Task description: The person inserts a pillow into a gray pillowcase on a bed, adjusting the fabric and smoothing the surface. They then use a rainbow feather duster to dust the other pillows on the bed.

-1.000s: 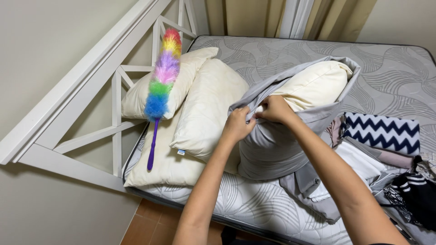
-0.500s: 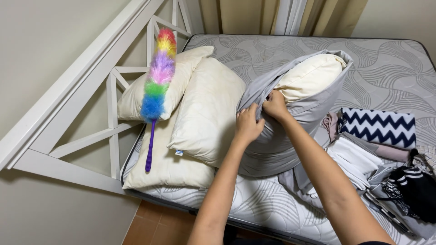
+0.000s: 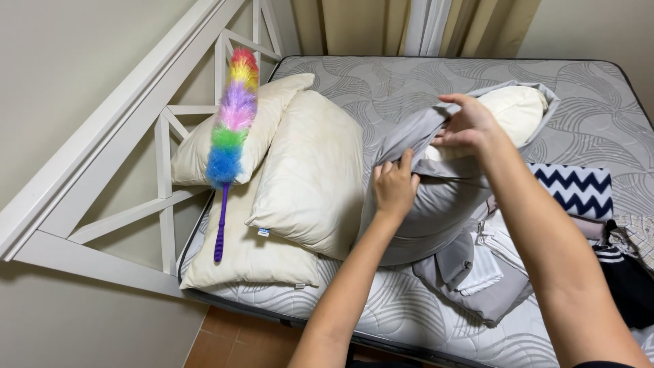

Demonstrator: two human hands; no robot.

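Grey fabric pillowcase (image 3: 436,204), mid-mattress (image 3: 599,95), half-sheathing a cream pillow (image 3: 512,112): left hand (image 3: 395,187) fingers pinched shut on its hem, right hand (image 3: 469,126) fingers closed gripping the rim, apparently spreading the opening.

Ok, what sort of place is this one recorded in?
Most likely a home bedroom: a grey patterned mattress on a white wooden bed frame, bare cream pillows, beige curtains behind. Both hands, left and right, grip a grey fabric pillowcase.
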